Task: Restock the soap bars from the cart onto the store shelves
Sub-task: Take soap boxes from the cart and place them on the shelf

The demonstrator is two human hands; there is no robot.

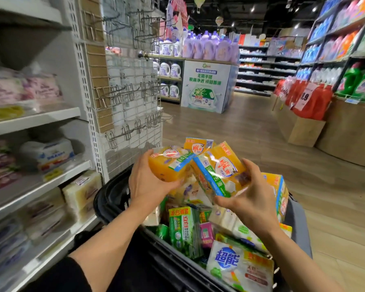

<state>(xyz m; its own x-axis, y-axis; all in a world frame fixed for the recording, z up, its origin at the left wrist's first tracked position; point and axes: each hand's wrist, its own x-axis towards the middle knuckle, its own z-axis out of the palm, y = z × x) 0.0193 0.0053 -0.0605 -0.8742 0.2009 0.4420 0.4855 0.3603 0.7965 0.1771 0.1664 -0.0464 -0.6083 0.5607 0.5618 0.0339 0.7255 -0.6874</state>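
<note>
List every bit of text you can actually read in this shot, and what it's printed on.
"超能": white soap pack in the cart
"立白": green soap box
"无需手搓 / 根源净透 顽固酶澳", roughly: detergent display sign
".9": red price tag, first digit hidden
Orange packs, shelf labels: too blurred.

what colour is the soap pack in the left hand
Orange-yellow in clear wrap, with a blue-and-white label; the soap pack shows best in the head view.

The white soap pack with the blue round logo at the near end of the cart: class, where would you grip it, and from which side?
Grip the white soap pack across its two long edges, coming from above. It lies nearly flat on top of the pile in the black cart, broad face up, with nothing over it. Its soft, glossy wrapper probably slips, so span the block rather than pinch the film.
</note>
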